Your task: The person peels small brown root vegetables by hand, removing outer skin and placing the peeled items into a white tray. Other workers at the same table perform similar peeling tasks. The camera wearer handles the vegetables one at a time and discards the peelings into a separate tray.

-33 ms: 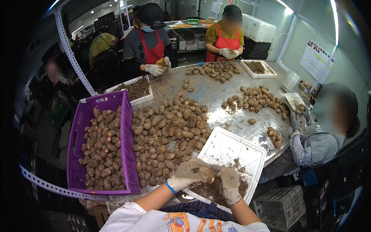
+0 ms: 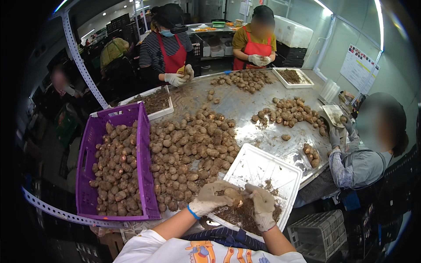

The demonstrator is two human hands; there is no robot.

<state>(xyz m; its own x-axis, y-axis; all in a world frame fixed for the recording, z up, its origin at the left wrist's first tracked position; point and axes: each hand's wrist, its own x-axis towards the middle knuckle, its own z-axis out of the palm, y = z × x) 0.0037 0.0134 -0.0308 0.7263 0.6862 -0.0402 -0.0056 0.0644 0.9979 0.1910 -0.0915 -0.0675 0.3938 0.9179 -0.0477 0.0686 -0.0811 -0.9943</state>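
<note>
In its grey-and-white glove, my left hand [image 2: 214, 198] is closed round a brown, rough-skinned taro [image 2: 234, 197]. A pale patch shows at the taro's lower end. My right hand [image 2: 262, 205], gloved too, is just right of the taro with its fingers apart and nothing visible in them. Both hands are above a white tray [image 2: 250, 162] strewn with dark peelings and soil [image 2: 234, 215]. Left of the tray spreads a big heap of taros [image 2: 188, 149] on the metal table [image 2: 252, 133].
A purple crate [image 2: 148, 175] full of taros stands at the left. Smaller taro piles [image 2: 291, 113] lie farther off, with peelings trays [image 2: 293, 78] near the edges. Two people in red aprons [image 2: 173, 50] work across the table; another person [image 2: 364, 153] is at the right.
My right hand has come away from the taro and its fingers have opened. The taro stays in my left hand, showing more of its side.
</note>
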